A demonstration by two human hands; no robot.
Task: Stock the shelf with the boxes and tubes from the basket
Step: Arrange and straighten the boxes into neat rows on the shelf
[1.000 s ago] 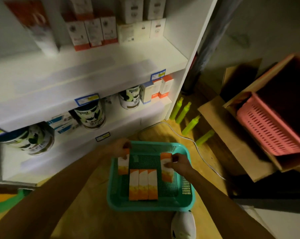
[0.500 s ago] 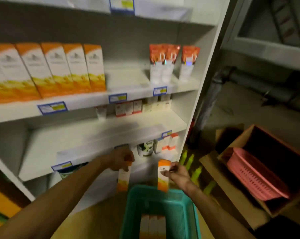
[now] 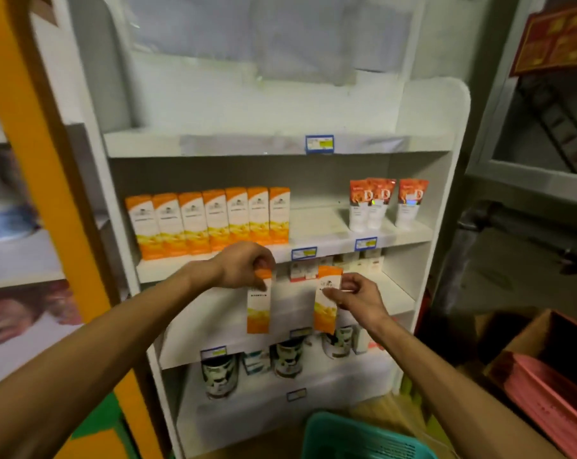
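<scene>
left hand (image 3: 244,265) pinches top of a box (image 3: 259,303), box hanging below it | right hand (image 3: 356,296) grips second box (image 3: 326,299) mid-side | both mid-frame, before the shelf (image 3: 330,226)

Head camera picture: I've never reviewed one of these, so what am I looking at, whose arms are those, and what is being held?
The one picture comes from a camera worn on a person's head, looking forward and down, so the two bare arms are the wearer's own. The left hand pinches the top of an orange-and-white box; the right hand grips a matching box by its side. Both boxes hang upright in front of a white shelf unit. One shelf carries a row of seven same-looking boxes and three orange-topped tubes. Tins stand lower down. A teal basket sits at the bottom edge.
</scene>
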